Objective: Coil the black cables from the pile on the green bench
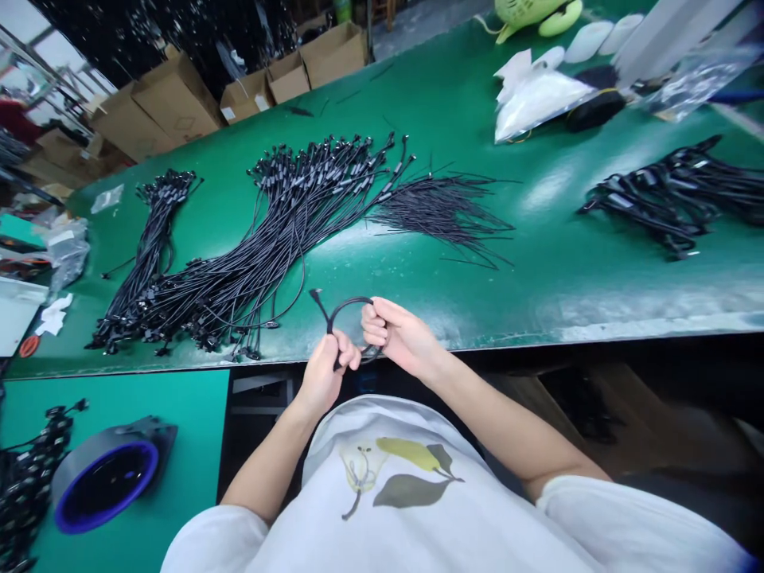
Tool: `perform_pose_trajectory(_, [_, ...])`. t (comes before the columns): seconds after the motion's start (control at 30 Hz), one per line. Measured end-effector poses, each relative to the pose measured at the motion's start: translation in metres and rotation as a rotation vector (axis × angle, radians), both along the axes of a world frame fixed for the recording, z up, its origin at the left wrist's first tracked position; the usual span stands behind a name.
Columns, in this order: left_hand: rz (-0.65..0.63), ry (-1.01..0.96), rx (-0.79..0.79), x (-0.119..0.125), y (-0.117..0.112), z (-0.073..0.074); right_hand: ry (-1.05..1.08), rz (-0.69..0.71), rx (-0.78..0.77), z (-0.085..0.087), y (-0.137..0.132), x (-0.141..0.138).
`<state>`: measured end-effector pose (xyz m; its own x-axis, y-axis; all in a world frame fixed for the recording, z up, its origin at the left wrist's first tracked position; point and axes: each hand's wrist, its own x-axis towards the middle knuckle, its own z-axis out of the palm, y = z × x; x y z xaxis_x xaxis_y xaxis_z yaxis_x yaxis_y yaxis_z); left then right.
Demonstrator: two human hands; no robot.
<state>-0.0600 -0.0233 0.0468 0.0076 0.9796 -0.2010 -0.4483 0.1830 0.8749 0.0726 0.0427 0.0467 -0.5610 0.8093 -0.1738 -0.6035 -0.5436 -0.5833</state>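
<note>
Black plug-ended cable loops from left hand to right hand. Left's curled round it, right's pinching it.

Pale glare streaks the green tabletop — blur and stretching mar the outer edges.

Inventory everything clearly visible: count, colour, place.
Workbench: one, green, ahead
Held cable: one, black, picture centre
Cable bundles: two, black, workbench left and centre
Thin strips: many, black, beside centre bundle
Coiled cables: several, black, workbench right
Lower table: one, green, lower left
Round container: one, grey and purple, lower table
Dark pile: one, black, left of container
Cardboard boxes: several, brown, beyond workbench
Plush toy: one, yellow-green, far side
Packet: one, white, near toy
Shirt: one, white, bottom centre
Left hand: one, bare, on cable
Right hand: one, bare, on cable
</note>
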Motion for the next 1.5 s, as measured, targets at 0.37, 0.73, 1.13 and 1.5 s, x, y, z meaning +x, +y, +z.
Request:
perform_pose_trajectory(0.37, [-0.372,0.611,0.100,-0.017,0.006,-0.005,-0.288,-0.240,0.262,0.025,-0.008,-0.029])
perform_pose_trajectory(0.73, [-0.269,0.204,0.014,-0.012,0.002,0.004,-0.280,-0.147,0.317,0.038,-0.002,-0.030])
perform_pose_trajectory(1.13, [-0.517,0.114,-0.437,-0.028,0.000,0.014,-1.197,0.357,2.021,0.015,0.005,0.020])
perform_pose_trajectory(1.5, [-0.769,0.035,-0.463,-0.030,0.002,0.013,-1.154,0.499,2.027,0.005,0.003,0.046])
